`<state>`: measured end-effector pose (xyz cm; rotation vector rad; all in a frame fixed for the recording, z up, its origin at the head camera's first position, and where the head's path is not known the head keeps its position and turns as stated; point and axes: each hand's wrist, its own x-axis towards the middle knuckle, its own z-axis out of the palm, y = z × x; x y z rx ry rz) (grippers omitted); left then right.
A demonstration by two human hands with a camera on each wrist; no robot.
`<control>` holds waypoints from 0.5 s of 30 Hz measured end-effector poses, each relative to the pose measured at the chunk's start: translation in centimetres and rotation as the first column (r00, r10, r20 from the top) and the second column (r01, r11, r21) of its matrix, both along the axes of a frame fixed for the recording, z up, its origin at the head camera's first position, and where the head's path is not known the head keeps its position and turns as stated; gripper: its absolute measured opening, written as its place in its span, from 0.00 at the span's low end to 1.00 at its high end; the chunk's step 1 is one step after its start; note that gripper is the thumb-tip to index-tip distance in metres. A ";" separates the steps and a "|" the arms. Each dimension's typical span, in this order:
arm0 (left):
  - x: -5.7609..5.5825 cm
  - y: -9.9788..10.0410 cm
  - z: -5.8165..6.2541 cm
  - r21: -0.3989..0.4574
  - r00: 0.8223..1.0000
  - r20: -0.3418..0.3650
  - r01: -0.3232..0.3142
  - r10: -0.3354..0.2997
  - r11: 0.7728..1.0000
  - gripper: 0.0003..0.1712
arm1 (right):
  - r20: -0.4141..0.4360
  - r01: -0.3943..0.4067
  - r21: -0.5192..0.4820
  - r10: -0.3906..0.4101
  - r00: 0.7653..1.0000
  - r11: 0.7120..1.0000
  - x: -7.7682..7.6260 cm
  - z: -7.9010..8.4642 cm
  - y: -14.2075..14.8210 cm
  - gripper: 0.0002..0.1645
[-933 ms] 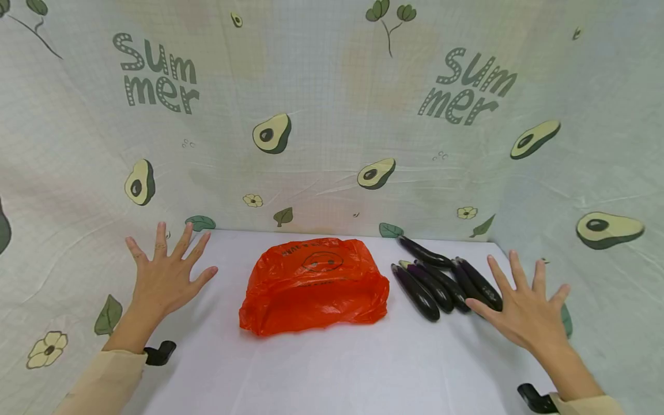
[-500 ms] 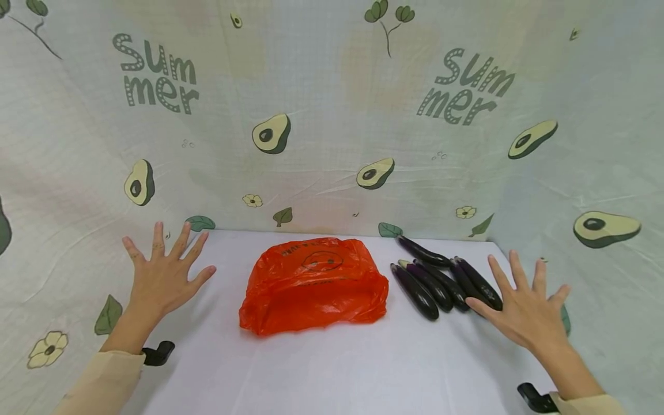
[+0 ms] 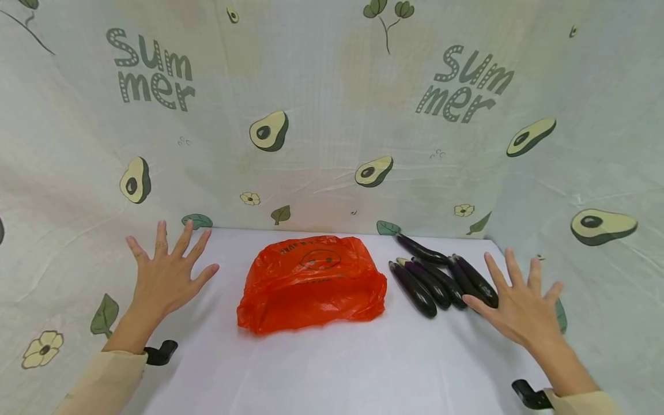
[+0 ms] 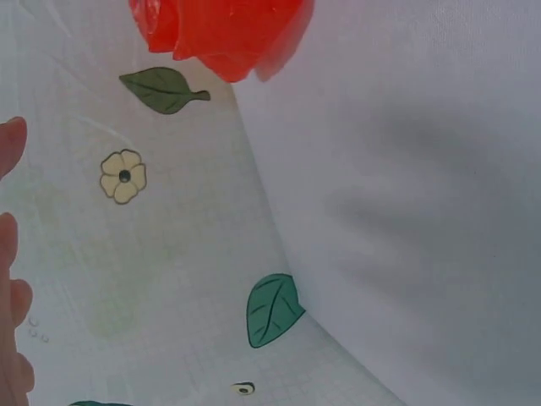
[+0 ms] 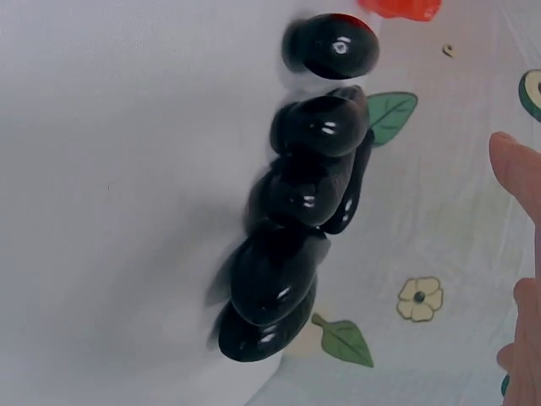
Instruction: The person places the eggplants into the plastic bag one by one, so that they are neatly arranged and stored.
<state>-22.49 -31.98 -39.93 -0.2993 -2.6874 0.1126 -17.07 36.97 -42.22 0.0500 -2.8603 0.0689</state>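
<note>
The bag (image 3: 311, 288) is crinkled, shiny plastic; the eggplants (image 3: 413, 290) are smooth and glossy; the backdrop (image 3: 321, 75) is creased, matt cloth.

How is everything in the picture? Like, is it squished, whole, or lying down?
Red bag: crumpled; can't tell if anything's inside.
Eggplants: whole, lying close together.
Left hand: fingers spread, holding nothing.
Right hand: fingers spread, holding nothing.
Patterned cloth: hanging up, slightly wrinkled.
</note>
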 end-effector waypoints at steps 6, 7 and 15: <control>0.3 1.0 0.1 0.028 1.000 0.022 0.011 -0.012 1.000 0.52 | -0.008 0.000 -0.002 0.000 1.000 1.000 -0.1 0.1 -0.7 0.67; 0.4 1.2 0.0 0.034 1.000 0.026 0.014 -0.015 0.999 0.52 | -0.010 -0.001 0.000 0.001 1.000 1.000 -0.2 0.1 -0.8 0.67; 1.0 3.0 -0.3 0.088 0.997 0.042 0.059 -0.063 0.994 0.53 | -0.038 -0.012 -0.001 0.012 0.999 1.000 -0.5 0.0 -2.0 0.67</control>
